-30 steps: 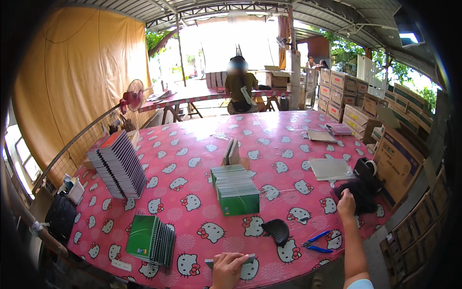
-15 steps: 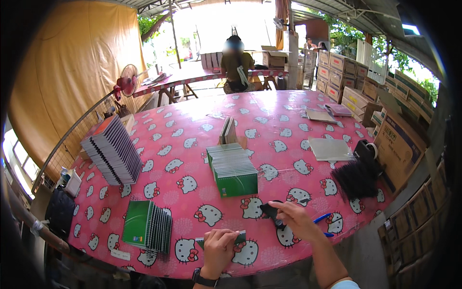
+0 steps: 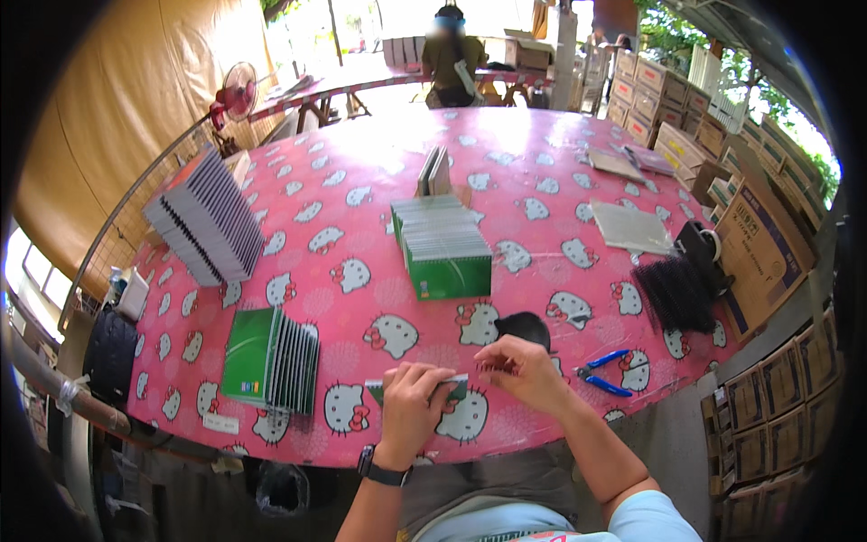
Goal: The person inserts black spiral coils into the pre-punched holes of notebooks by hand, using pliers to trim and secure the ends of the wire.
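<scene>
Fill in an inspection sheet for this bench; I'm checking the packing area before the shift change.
Surface: round table under a pink cartoon-cat cloth.
Job's things: small green notebook held at the near edge; black coil piece just beyond the right hand.
Clutter: rows of green notebooks and, grey stack, blue pliers, black coil pile, tape dispenser.
Grippers: left hand grips the notebook; right hand with fingers pinched at its end.
Cables: nothing seen.
Surroundings: cardboard boxes at right, red fan, a person at a far table.
</scene>
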Demonstrator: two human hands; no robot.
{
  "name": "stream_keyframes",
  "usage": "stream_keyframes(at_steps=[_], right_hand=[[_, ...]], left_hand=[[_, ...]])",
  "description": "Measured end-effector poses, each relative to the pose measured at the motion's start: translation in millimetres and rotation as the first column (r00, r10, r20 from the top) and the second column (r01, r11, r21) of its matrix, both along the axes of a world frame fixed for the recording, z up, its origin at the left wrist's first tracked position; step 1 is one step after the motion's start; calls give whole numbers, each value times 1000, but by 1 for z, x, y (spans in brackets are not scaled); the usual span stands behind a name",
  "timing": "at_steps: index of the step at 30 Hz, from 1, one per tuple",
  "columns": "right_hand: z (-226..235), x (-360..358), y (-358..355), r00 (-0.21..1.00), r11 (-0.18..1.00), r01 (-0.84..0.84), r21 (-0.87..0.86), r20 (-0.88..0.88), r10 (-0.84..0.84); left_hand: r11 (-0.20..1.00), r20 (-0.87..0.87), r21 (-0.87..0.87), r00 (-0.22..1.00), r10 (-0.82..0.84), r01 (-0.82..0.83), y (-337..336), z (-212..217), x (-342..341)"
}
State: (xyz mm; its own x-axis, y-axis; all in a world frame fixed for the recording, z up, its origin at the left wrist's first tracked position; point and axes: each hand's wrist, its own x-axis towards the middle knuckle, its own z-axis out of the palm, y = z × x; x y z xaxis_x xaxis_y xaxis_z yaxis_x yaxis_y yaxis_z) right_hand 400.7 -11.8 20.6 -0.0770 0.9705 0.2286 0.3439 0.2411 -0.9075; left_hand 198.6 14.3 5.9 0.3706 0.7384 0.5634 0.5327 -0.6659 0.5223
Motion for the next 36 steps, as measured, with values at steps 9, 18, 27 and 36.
stream_keyframes(at_steps=[9, 18, 27, 36], right_hand=[[1, -5, 5, 975, 977, -193, 88, 127, 181], [4, -4, 3, 928, 954, -269, -130, 230, 293], [9, 24, 10, 949, 979, -202, -28, 240, 203], [-23, 88, 27, 725, 995, -79, -67, 680, 104]], left_hand=[[999, -11, 31, 1000, 16, -16, -6, 0, -4], [1000, -83, 26, 997, -5, 7, -12, 4, -5], [997, -276, 56, 961, -32, 49, -22, -5, 1], [993, -275, 53, 958, -87, 105, -17, -1, 3]])
